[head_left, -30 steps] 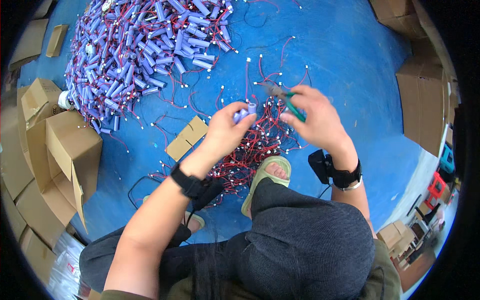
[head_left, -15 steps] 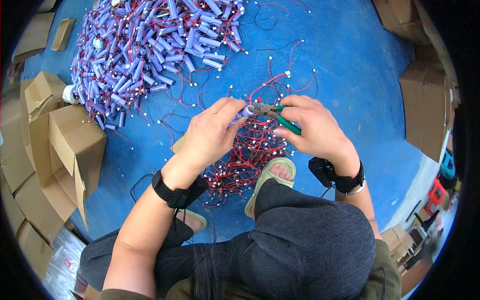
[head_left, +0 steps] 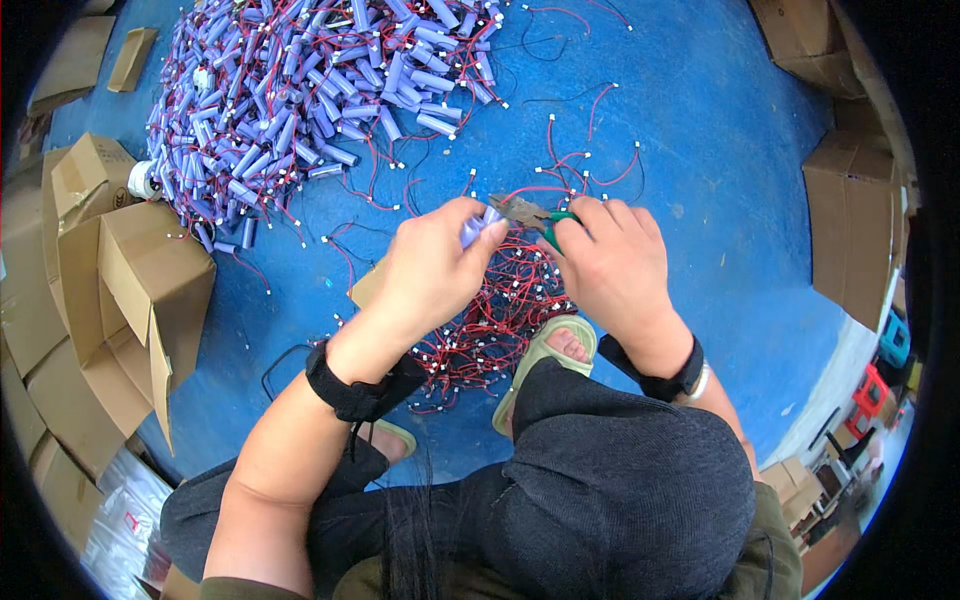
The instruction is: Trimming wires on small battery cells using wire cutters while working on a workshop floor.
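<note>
My left hand (head_left: 440, 260) is closed round a purple cylindrical battery cell (head_left: 474, 229), its upper end showing between thumb and fingers. In my right hand (head_left: 615, 260) are pliers with green handles (head_left: 562, 216), the fingers wrapped round the grips. The grey plier jaws (head_left: 518, 211) meet the end of the cell; whether they bite on a wire or on the cell I cannot tell. A red wire runs just above the jaws. Below both hands lies a heap of red and black wires with white connectors (head_left: 490, 330).
A large pile of purple cells with red and black leads (head_left: 270, 110) covers the far left of the blue floor (head_left: 720, 230). Open cardboard boxes (head_left: 165, 260) stand at left, another carton (head_left: 850, 215) at right. My sandalled foot (head_left: 550, 350) is beside the wire heap.
My right hand has turned inward, swinging the pliers' handles closer under my palm. My left hand has shifted slightly right with the cell. The view has moved a little.
</note>
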The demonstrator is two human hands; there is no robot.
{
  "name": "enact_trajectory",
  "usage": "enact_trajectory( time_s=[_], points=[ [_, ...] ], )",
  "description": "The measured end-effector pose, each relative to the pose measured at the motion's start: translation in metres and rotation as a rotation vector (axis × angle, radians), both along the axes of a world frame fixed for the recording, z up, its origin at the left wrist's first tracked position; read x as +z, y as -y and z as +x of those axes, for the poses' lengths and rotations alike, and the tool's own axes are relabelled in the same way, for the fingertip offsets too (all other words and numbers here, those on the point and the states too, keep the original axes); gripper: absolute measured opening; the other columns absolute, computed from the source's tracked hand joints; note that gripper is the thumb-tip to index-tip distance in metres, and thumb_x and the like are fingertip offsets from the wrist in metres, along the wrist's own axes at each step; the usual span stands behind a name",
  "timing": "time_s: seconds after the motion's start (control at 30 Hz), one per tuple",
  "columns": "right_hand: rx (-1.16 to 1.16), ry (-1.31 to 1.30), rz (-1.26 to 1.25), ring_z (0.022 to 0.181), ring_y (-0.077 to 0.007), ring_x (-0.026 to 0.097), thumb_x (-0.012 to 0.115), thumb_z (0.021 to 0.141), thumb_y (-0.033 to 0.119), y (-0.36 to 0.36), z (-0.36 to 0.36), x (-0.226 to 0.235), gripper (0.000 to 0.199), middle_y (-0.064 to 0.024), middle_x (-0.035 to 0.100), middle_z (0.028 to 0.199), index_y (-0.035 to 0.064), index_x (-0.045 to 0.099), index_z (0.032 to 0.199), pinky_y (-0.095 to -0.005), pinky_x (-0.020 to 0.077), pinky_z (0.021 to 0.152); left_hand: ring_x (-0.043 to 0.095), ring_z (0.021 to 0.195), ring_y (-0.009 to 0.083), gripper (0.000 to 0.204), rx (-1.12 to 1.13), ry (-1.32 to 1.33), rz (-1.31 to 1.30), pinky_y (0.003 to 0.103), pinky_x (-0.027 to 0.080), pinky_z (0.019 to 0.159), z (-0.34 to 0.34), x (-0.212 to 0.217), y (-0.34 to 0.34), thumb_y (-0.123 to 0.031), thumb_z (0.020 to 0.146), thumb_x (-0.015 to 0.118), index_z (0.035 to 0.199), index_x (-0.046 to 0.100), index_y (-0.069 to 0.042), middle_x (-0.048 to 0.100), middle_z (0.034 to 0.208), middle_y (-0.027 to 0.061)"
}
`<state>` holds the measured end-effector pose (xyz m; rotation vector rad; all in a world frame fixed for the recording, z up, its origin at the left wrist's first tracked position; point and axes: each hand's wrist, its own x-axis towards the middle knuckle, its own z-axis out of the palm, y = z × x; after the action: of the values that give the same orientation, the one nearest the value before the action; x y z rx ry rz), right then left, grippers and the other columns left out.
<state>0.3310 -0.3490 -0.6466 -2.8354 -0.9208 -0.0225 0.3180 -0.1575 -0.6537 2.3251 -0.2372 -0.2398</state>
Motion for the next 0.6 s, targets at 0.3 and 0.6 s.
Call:
enact_trajectory(
  time_s=[0.3, 0.6],
  points=[
    [-0.392, 0.006, -0.171, 0.075, -0.0215, 0.055, 0.062, 0.076, 0.022, 0.012, 0.017, -0.008, 0.014, -0.0028, 0.052, 0.075, 0.0111, 0.054, 0.071, -0.0363, 0.0412, 0.065, 0.04, 0.043, 0.0054, 0.023, 0.433, -1.082, -0.663, 0.02, 0.028, 0.038, 0.006, 0.001, -0.003, -0.026, 0.087, 0.058, 0.083, 0.056, -0.004, 0.054, 0.062, 0.0008],
    [-0.09, -0.882, 0.777, 0.084, -0.0333, 0.052, 0.067, 0.074, 0.027, 0.051, 0.03, 0.024, 0.03, -0.0156, 0.054, 0.093, 0.0001, 0.054, 0.071, -0.0411, 0.0415, 0.072, 0.046, 0.055, 0.0067, 0.024, 0.833, -0.768, -1.14, 0.019, 0.036, 0.046, 0.014, -0.003, -0.032, -0.025, 0.091, 0.051, 0.108, 0.05, -0.008, 0.061, 0.084, 0.0049]
  ],
)
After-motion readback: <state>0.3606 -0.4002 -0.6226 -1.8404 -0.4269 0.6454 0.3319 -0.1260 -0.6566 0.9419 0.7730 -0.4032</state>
